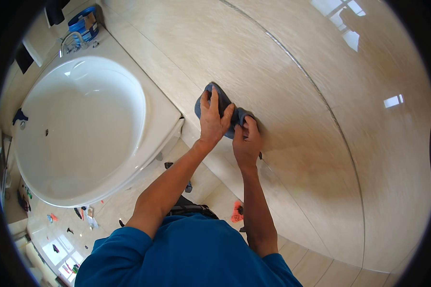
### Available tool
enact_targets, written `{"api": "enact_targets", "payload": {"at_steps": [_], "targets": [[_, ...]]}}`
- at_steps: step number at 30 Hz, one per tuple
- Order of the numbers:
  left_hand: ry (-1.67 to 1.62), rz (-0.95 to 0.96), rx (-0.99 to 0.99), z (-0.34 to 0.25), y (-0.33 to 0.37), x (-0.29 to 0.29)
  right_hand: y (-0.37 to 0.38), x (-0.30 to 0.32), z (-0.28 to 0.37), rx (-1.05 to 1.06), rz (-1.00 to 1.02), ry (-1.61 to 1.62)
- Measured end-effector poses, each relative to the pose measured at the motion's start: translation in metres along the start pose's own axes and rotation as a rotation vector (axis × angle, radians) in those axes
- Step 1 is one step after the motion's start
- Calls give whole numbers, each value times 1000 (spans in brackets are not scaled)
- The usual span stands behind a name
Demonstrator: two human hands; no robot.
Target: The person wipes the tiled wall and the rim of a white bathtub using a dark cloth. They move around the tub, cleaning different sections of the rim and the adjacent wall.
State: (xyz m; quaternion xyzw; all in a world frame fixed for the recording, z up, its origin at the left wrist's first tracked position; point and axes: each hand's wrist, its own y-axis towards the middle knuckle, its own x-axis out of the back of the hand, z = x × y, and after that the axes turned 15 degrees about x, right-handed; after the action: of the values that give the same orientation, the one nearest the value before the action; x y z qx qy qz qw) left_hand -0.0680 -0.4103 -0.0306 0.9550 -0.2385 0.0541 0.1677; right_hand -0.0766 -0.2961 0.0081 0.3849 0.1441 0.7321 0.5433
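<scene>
Blue shirt cloth (191, 253) fills the space nearest the camera, and two bare forearms reach up from its sleeves. Beyond them, the left hand (215, 117) holds one end of a grey-blue rag (223, 98), its fingers bent over the fabric and its thumb set apart. The right hand (248, 143) is narrow, pinching a bunched fold at the other end. The rag lies between the hands, in front of the glossy beige wall (292, 124) — whether it presses flat there, I cannot tell.

The step looks like arranging the rag in the fingers. To do it well, keep the left grip steady while the right tucks the loose fold under; a smooth, even pad should serve better than a crumpled one. Light, level pressure would suit the polished surface, with extra care along the metallic trim strip (292, 56).

Farther left, the white basin (84, 129) has its rim near the left forearm — that elbow is best kept clear. Small litter dots the tiled floor, so footing deserves attention.
</scene>
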Motion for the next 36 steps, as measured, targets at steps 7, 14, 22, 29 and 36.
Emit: {"api": "enact_targets", "payload": {"at_steps": [7,14,22,29,36], "targets": [[-35,-52,-303,-114,-10,2,17,79,43,7,-242,157],[-76,-108,-494,-170,23,9,64,95,94,96,-379,257],[22,-153,-497,-133,70,21,74,47,81,182,-323,103],[48,-125,-300,-77,68,19,66,16,62,196,-244,-13],[3,-19,-215,-51,30,14,34,13,42,43,-113,-84]]}}
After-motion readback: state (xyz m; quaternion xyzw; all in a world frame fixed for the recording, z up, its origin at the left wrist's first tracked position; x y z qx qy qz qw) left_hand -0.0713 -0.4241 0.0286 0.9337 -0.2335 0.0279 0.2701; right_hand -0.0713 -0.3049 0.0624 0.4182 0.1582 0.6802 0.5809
